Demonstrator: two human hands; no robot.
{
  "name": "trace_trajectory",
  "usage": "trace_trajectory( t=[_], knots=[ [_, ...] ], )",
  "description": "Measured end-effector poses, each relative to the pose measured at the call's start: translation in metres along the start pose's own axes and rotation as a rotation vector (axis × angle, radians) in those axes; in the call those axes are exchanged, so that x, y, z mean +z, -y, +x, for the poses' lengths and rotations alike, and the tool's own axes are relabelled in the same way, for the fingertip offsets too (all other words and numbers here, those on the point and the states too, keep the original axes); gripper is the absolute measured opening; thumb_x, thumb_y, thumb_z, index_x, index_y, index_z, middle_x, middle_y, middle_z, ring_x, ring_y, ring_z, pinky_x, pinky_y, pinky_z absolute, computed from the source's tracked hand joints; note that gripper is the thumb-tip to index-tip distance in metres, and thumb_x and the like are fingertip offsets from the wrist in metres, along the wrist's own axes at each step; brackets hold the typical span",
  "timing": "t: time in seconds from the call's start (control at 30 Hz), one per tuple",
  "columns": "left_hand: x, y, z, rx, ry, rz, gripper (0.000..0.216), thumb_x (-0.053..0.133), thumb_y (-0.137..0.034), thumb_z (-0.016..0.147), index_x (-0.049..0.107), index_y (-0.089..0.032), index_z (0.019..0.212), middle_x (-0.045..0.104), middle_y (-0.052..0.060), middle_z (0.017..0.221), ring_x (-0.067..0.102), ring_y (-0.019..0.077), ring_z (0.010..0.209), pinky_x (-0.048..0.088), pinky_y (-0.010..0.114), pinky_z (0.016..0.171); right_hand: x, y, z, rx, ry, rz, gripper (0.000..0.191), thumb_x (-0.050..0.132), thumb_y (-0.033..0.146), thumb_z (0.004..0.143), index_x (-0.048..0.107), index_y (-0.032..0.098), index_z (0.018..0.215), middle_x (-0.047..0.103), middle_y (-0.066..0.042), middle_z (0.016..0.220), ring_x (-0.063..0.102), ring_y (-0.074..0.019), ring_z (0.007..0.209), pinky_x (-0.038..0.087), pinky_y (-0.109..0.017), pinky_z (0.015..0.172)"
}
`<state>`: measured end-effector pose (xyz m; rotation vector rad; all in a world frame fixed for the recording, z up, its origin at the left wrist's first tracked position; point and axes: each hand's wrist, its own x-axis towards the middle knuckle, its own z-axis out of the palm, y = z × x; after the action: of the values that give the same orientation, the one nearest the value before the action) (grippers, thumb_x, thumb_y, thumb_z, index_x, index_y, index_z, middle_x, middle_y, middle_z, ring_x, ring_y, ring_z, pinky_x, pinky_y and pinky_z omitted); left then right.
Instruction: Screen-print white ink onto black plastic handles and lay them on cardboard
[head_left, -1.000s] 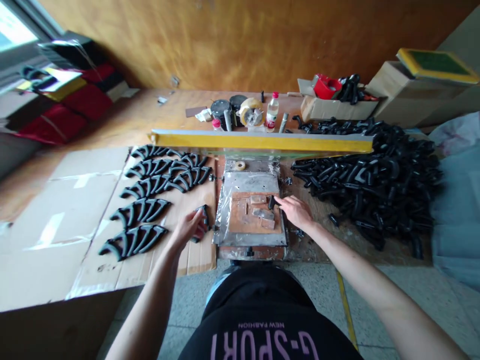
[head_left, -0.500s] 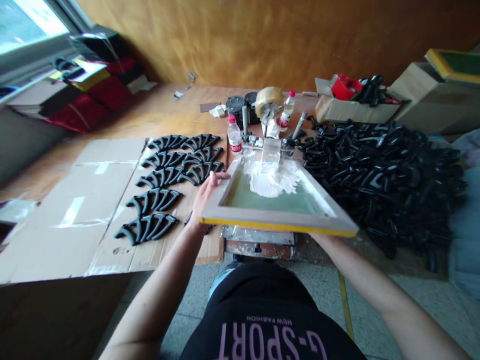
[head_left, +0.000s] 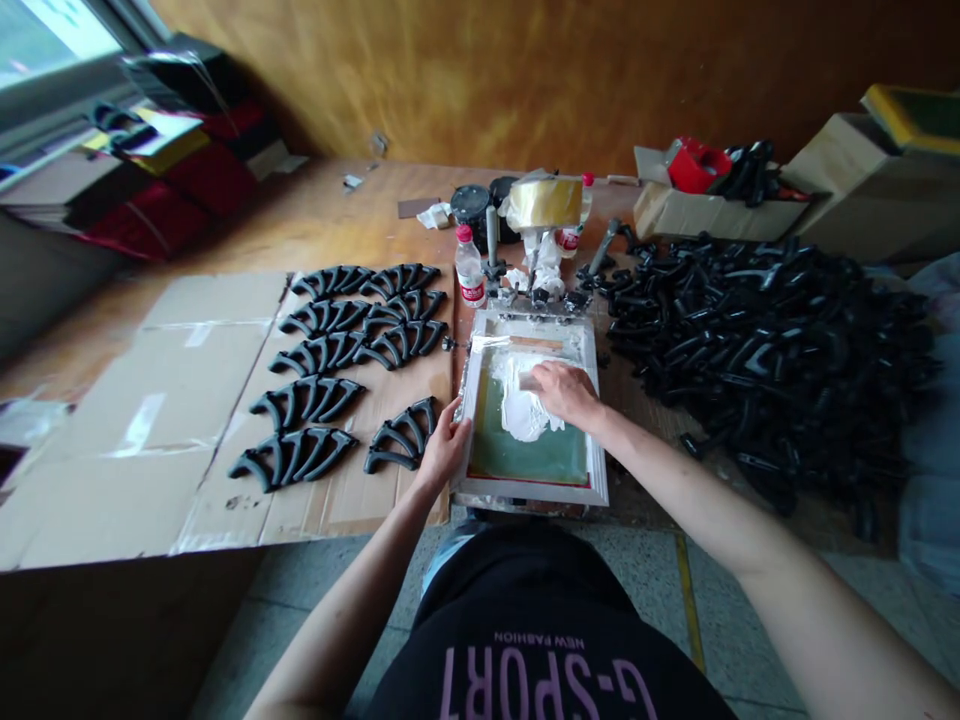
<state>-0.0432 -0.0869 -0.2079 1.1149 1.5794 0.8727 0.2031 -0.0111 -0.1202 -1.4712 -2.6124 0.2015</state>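
A silk-screen frame (head_left: 600, 460) lies flat on the bench in front of me, its green mesh (head_left: 517, 460) showing at the near end. White ink (head_left: 521, 415) is spread in a thick patch over the mesh's middle. My left hand (head_left: 448, 447) grips the frame's left edge. Over the ink, my right hand (head_left: 566, 392) is closed on a small pale squeegee (head_left: 529, 382), mostly hidden by the fingers. A thin wooden strip (head_left: 536, 343) lies across the far part of the screen. Left of my left hand sits a fan-shaped set of black curved pieces (head_left: 403, 435).
More black pieces (head_left: 307, 400) lie in rows on cardboard (head_left: 172, 440) at left. A big heap of them (head_left: 750, 350) fills the right. Behind the screen stand a red-capped bottle (head_left: 470, 272), a tape roll (head_left: 546, 202), a black jar (head_left: 470, 210) and clamp posts (head_left: 604, 248).
The tilted frame has come down flat. My right hand has left its near right side and moved onto the squeegee over the ink. My left hand is lower along the left edge.
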Motion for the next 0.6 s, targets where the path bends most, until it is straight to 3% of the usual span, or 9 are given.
trace_trajectory(
  t=[0.1, 0.17, 0.27, 0.4, 0.5, 0.6],
  knots=[
    [0.0, -0.001, -0.001, -0.004, 0.002, -0.036, 0.066, 0.057, -0.048, 0.086, 0.043, -0.019, 0.144, 0.068, 0.004, 0.087, 0.064, 0.0175, 0.076, 0.049, 0.028, 0.072, 0.0, 0.002, -0.033, -0.275, 0.062, 0.031, 0.021, 0.05, 0.006, 0.084, 0.066, 0.016, 0.092, 0.068, -0.008, 0.092, 0.06, -0.0201, 0.088, 0.043, -0.029, 0.075],
    [0.0, -0.003, -0.003, -0.005, 0.008, -0.048, 0.066, 0.057, -0.048, 0.085, 0.044, -0.019, 0.144, 0.068, 0.004, 0.087, 0.064, 0.0173, 0.077, 0.049, 0.028, 0.072, -0.005, -0.001, -0.042, -0.368, 0.107, 0.088, 0.021, 0.052, 0.006, 0.082, 0.067, 0.018, 0.091, 0.068, -0.005, 0.09, 0.06, -0.0184, 0.085, 0.042, -0.027, 0.073],
    [0.0, -0.007, -0.004, -0.013, 0.005, -0.056, 0.067, 0.058, -0.049, 0.085, 0.045, -0.018, 0.143, 0.069, 0.006, 0.089, 0.064, 0.0178, 0.078, 0.05, 0.028, 0.071, -0.006, -0.002, -0.039, -0.279, 0.044, 0.133, 0.016, 0.057, 0.009, 0.081, 0.068, 0.02, 0.087, 0.069, -0.003, 0.086, 0.061, -0.0187, 0.083, 0.042, -0.028, 0.072],
    [-0.002, -0.015, -0.008, -0.025, 0.014, -0.074, 0.068, 0.059, -0.051, 0.083, 0.045, -0.019, 0.142, 0.07, 0.005, 0.089, 0.065, 0.018, 0.077, 0.051, 0.028, 0.068, 0.011, 0.003, -0.043, -0.242, -0.129, 0.098, 0.025, 0.053, 0.005, 0.083, 0.069, 0.017, 0.098, 0.07, -0.009, 0.101, 0.062, -0.0209, 0.092, 0.046, -0.031, 0.079],
    [-0.002, -0.021, -0.011, -0.048, 0.031, -0.1, 0.07, 0.06, -0.051, 0.082, 0.044, -0.02, 0.143, 0.07, 0.005, 0.09, 0.066, 0.018, 0.077, 0.051, 0.028, 0.067, 0.016, 0.005, -0.053, -0.309, -0.123, 0.139, 0.025, 0.056, 0.007, 0.084, 0.069, 0.019, 0.101, 0.071, -0.006, 0.1, 0.064, -0.019, 0.09, 0.048, -0.029, 0.078],
    [-0.004, -0.033, -0.016, -0.072, 0.031, -0.108, 0.071, 0.061, -0.05, 0.082, 0.043, -0.019, 0.143, 0.07, 0.005, 0.091, 0.066, 0.0181, 0.076, 0.051, 0.028, 0.067, 0.003, 0.002, -0.037, -0.202, -0.137, 0.202, 0.015, 0.063, 0.019, 0.086, 0.069, 0.023, 0.1, 0.071, -0.002, 0.095, 0.066, -0.0174, 0.087, 0.049, -0.027, 0.076]
  ],
)
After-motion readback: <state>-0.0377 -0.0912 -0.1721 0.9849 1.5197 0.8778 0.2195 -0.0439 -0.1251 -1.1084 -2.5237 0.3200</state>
